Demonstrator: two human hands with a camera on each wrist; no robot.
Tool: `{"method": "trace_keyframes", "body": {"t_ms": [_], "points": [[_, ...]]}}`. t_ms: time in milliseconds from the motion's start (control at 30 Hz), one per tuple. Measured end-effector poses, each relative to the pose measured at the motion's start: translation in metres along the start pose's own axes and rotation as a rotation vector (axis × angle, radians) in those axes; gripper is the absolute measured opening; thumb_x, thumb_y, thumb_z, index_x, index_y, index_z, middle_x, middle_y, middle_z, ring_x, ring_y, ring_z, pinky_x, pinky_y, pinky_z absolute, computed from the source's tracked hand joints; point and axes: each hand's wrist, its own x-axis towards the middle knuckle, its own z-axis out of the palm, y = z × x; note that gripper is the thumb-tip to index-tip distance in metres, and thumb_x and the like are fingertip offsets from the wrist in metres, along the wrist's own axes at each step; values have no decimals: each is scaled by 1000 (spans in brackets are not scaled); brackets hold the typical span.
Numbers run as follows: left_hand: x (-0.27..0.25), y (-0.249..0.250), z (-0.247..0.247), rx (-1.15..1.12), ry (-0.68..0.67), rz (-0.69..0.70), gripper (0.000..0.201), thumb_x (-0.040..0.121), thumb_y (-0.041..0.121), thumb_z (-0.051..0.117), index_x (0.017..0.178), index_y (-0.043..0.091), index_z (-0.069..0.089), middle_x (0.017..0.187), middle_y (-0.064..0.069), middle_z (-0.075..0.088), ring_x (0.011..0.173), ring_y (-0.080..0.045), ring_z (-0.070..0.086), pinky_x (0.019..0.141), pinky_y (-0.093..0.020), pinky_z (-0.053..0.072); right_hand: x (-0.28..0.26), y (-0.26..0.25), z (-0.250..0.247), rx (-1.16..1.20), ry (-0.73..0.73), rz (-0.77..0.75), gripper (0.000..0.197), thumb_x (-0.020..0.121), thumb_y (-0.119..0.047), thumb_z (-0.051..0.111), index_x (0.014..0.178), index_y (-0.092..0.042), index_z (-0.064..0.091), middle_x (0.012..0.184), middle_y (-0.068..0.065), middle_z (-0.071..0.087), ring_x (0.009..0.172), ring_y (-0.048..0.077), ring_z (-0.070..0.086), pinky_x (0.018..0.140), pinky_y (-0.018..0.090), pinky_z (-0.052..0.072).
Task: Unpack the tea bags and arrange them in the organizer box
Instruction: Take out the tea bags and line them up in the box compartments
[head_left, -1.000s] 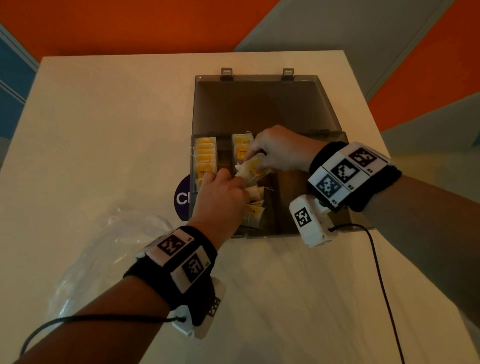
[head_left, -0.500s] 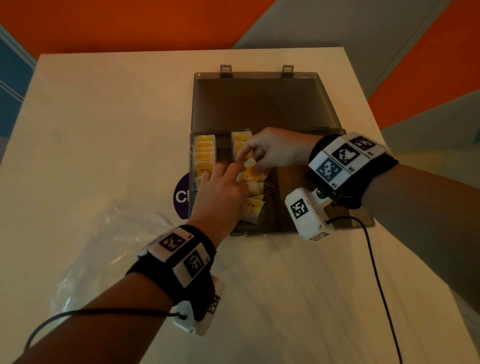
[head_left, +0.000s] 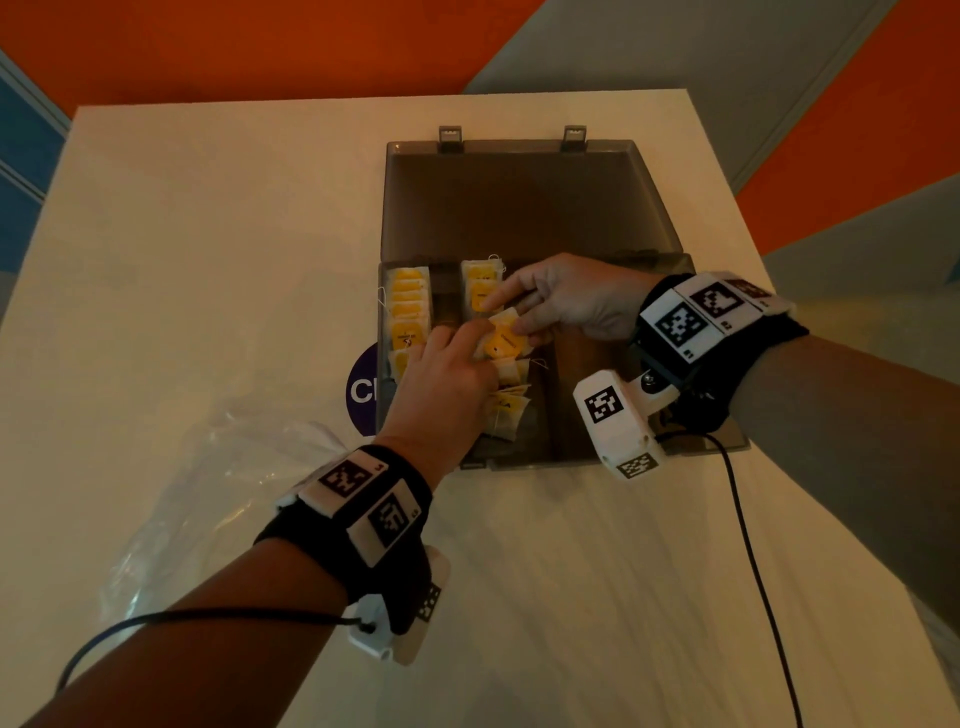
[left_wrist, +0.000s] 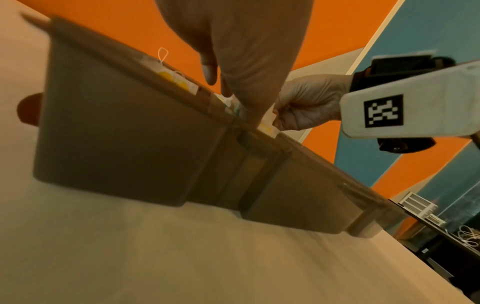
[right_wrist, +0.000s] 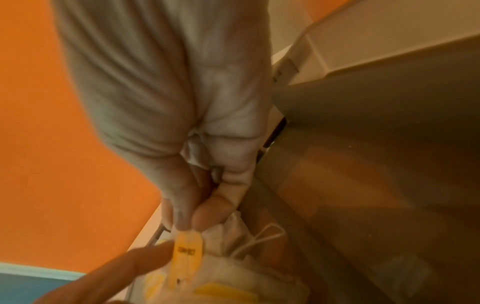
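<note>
Over the organizer box (head_left: 524, 208) at the bench's (head_left: 208, 234) far edge, the right hand (head_left: 576, 301) fingers pinch a yellow-tagged tea bag (head_left: 503, 340) above the middle compartment; left hand (head_left: 441, 384) fingers, extended, touch it.

Your head camera looks steeply down on the desk (head_left: 208, 260) and organizer box (head_left: 519, 208), your left wrist camera peers from low at desk level at its front wall, your right wrist camera sits close above its compartments; all share the box.
</note>
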Motion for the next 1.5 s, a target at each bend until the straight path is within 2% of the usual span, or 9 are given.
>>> {"method": "trace_keyframes", "body": {"t_ms": [233, 433, 600, 733, 833, 1033, 1233, 1367, 1500], "points": [[3, 1, 0, -22, -20, 61, 15, 57, 9, 82, 68, 8, 71, 118, -18, 61, 88, -37, 58, 75, -50, 52, -3, -4, 5, -35, 70, -11, 16, 88, -3, 53, 101, -12, 58, 85, 5, 61, 71, 12, 59, 57, 17, 50], [4, 0, 1, -21, -20, 58, 22, 51, 6, 85, 66, 4, 69, 91, -19, 64, 77, -38, 59, 67, -49, 54, -3, -13, 8, -264, 108, -36, 15, 89, -9, 55, 102, -16, 53, 105, 15, 63, 86, 24, 63, 65, 28, 51], [2, 2, -1, -64, -19, 14, 17, 53, 4, 83, 63, 6, 69, 105, -23, 63, 80, -38, 61, 73, -44, 53, -3, -13, 8, -181, 59, -6, 16, 90, -9, 52, 94, -24, 49, 100, 13, 62, 76, 20, 64, 71, 39, 57], [1, -2, 2, -161, -46, -37, 11, 63, 2, 77, 68, 0, 68, 115, -27, 57, 95, -40, 59, 82, -48, 52, -3, -8, 6, -14, 34, 19, 30, 87, 4, 52, 109, -16, 47, 95, 8, 60, 78, 17, 64, 62, 28, 58], [1, -1, 3, -153, -56, -52, 10, 65, 2, 76, 70, -1, 68, 108, -26, 60, 88, -38, 60, 77, -43, 52, -4, -5, 6, 33, 60, 10, 36, 83, 10, 54, 112, -12, 46, 97, 9, 58, 79, 16, 63, 59, 23, 58], [6, -2, 3, -184, -23, -104, 12, 81, 7, 62, 88, -1, 69, 105, -17, 60, 96, -30, 54, 83, -29, 40, -2, -9, 6, -457, 379, -221, 23, 81, -8, 65, 103, -13, 59, 109, 6, 63, 96, 15, 62, 77, 28, 55], [8, -3, 0, -272, 4, -180, 11, 82, 10, 62, 88, 4, 69, 104, -10, 62, 97, -21, 55, 84, -20, 35, 0, -7, 14, -620, 271, -202, 20, 86, -13, 61, 105, -13, 63, 110, 4, 64, 99, 12, 60, 73, 16, 47], [11, -4, -1, -272, 10, -258, 11, 82, 15, 62, 87, 8, 69, 106, -7, 63, 101, -21, 51, 90, -27, 33, 1, -11, 18, -566, 229, -140, 20, 90, -15, 55, 108, -8, 60, 111, 9, 63, 101, 20, 61, 80, 27, 50], [14, -6, 1, -218, -8, -303, 12, 81, 22, 64, 89, 15, 67, 108, -3, 62, 104, -23, 48, 91, -32, 31, -4, -9, 17, -218, 250, -33, 36, 98, -28, 38, 123, -6, 52, 125, 17, 56, 113, 29, 55, 99, 45, 44]]}}
